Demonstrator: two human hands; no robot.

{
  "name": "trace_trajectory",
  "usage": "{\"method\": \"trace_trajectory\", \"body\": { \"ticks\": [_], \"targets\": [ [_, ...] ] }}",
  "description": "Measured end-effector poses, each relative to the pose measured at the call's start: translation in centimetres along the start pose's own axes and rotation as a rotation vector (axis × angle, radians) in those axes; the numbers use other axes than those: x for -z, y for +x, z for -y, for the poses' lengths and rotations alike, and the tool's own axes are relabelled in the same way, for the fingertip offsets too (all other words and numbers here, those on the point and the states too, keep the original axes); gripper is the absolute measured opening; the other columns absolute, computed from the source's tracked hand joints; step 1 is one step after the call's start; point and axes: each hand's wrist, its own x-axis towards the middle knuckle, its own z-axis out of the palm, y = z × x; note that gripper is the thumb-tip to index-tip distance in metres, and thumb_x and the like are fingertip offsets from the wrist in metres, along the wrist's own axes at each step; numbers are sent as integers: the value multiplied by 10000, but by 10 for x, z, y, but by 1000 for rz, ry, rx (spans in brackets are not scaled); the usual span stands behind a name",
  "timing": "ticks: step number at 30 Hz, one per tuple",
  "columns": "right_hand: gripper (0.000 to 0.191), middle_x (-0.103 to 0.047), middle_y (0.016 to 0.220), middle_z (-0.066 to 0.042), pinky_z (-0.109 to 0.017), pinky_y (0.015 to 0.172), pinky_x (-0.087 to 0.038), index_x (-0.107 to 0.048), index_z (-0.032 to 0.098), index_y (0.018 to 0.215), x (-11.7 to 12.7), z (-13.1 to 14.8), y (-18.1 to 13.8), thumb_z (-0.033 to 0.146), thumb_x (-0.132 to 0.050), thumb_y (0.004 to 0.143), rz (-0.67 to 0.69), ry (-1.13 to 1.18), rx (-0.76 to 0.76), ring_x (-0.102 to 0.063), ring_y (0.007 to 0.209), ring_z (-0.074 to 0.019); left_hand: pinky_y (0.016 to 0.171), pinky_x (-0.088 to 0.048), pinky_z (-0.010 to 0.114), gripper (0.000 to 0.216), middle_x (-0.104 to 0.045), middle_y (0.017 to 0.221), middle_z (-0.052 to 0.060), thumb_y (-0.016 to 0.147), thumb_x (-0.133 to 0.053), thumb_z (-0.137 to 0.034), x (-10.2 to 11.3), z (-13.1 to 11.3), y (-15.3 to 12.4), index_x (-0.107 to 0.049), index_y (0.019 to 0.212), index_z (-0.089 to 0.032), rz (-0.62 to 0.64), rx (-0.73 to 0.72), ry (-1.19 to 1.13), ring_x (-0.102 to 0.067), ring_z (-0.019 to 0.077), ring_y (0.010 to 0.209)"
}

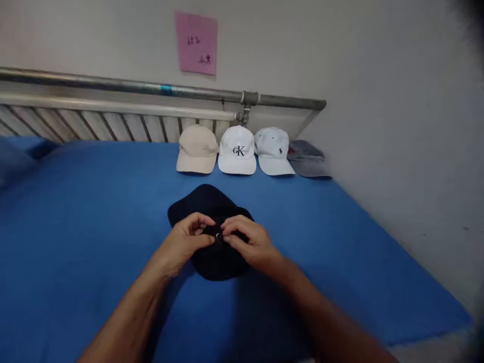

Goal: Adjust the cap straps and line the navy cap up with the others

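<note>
Both my hands are down on the dark cap [212, 206], which lies on the blue sheet [94, 212] in front of me. My left hand [187, 239] has its fingers curled in, the tips pinching at the cap's back near the middle. My right hand [247, 242] meets it there, fingers bent and closed on the same spot, thumb tucked under. Between the fingertips a small pale glint shows, perhaps a buckle; it is too small to be sure. My hands cover the cap's middle, so I cannot tell just what part each one grips.

Beyond the cap, well apart from it, four caps sit in a row against the rail [113, 85]: a beige cap [197, 149], a white cap [237, 151] with lettering, a pale cap [273, 150] and a grey cap [308, 158] lying flat at the corner. A pink note [196, 43] hangs on the wall above; its writing is unreadable.
</note>
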Motion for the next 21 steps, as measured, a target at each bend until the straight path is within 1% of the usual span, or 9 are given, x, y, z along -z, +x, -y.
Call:
{"method": "trace_trajectory", "body": {
  "ticks": [5, 9, 15, 17, 19, 21],
  "targets": [
    [109, -670, 871, -21, -297, 799, -499, -644, 213, 794, 2, 6, 1, 109, -613, 793, 6, 41, -44, -634, 850, -148, 684, -387, 228, 264, -583, 784, -33, 605, -753, -131, 4, -1, -1, -650, 836, -207, 22, 40, -5, -505, 107, 774],
    [91, -659, 828, -13, -295, 773, -491, -645, 213, 777, 1, 10, 1, 127, -619, 791, -2, 69, -75, -623, 813, -147, 689, -389, 224, 273, -577, 807, -28, 584, -772, -133, 6, -2, -2, -665, 826, -203, 34, 48, -37, -501, 104, 777],
    [65, -599, 741, 15, -247, 644, -456, -624, 203, 748, -8, 14, -1, 144, -641, 770, -44, 32, -180, -562, 687, -115, 703, -399, 223, 280, -574, 822, -32, 587, -783, -117, 5, 1, -3, -670, 828, -202, 90, 43, -20, -507, 98, 770],
    [70, -585, 739, 20, -234, 619, -450, -623, 202, 752, -10, 14, -2, 137, -649, 759, -51, 25, -186, -553, 672, -107, 702, -404, 222, 272, -580, 823, -31, 593, -775, -102, 5, 1, -3, -669, 824, -199, 103, 41, -7, -513, 97, 769],
    [62, -595, 758, 13, -242, 645, -463, -624, 204, 763, -10, 15, -1, 148, -649, 770, -66, 20, -156, -567, 699, -114, 702, -413, 216, 276, -584, 831, -30, 591, -777, -97, 6, 0, -3, -670, 825, -199, 109, 39, -13, -522, 96, 775],
    [36, -618, 806, -4, -269, 711, -481, -627, 207, 796, -5, 16, -1, 171, -626, 802, -105, 17, -118, -592, 762, -131, 695, -421, 207, 281, -590, 827, -30, 591, -784, -104, 7, -1, -3, -669, 828, -201, 113, 42, -35, -532, 94, 774]
  ]
}}
